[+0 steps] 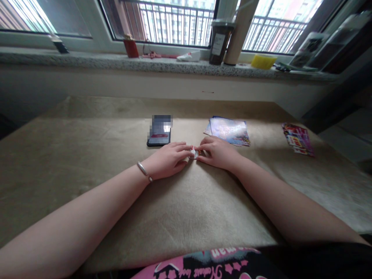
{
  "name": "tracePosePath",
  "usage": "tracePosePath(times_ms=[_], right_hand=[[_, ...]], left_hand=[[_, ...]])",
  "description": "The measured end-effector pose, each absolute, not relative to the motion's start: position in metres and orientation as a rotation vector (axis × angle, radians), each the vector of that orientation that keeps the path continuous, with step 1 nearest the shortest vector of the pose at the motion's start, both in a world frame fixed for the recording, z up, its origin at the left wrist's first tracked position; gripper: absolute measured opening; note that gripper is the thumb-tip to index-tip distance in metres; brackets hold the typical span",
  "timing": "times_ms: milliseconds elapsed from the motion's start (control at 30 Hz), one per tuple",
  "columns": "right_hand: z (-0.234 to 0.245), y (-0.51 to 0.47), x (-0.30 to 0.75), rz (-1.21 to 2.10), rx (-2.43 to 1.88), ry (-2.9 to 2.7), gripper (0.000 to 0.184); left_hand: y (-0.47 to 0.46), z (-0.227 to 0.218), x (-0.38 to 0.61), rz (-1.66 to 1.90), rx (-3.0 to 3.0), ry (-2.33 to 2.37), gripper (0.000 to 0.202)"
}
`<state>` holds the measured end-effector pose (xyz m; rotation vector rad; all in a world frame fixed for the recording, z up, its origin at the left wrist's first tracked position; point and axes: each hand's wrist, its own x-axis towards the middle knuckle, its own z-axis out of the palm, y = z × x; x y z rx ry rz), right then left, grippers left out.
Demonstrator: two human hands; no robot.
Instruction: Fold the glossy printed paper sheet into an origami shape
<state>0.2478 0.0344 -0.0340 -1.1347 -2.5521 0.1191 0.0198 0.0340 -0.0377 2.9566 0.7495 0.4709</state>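
My left hand (173,158), with a silver bracelet at its wrist, rests on the table with its fingers together. Its fingertips press on the left side of a small white and red printed piece (195,152). From the other side, my right hand (220,152) grips the same piece between thumb and fingers. The piece lies low at the tabletop, and the fingertips cover much of it, so its exact kind is unclear. Just beyond my left hand lies a phone (159,131), its screen partly blurred. Behind my right hand are several shiny blue-purple printed sheets (229,128), overlapping.
The tan-covered table (116,116) reaches a wall under a window. At the right lie fanned red and pink cards (298,139). On the granite sill (95,60) stand a red container (131,47), a lidded dark jar (220,42), a cardboard tube (240,35) and a yellow object (263,61).
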Motion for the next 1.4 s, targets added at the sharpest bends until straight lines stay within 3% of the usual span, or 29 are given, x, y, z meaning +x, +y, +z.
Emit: tracePosePath(times_ms=[667, 1067, 1400], right_hand=[[-0.03, 0.032, 0.248, -0.036, -1.005, -2.679, 0.018], [-0.033, 0.033, 0.25, -0.005, -0.932, -2.691, 0.02], [-0.037, 0.032, 0.239, 0.158, -1.173, -2.51, 0.011]], left_hand=[[0.035, -0.039, 0.019, 0.522, 2.957, 1.028, 0.023], [0.038, -0.04, 0.02, 0.569, 2.927, 0.914, 0.019], [0.037, -0.04, 0.021, 0.538, 2.938, 1.012, 0.021]])
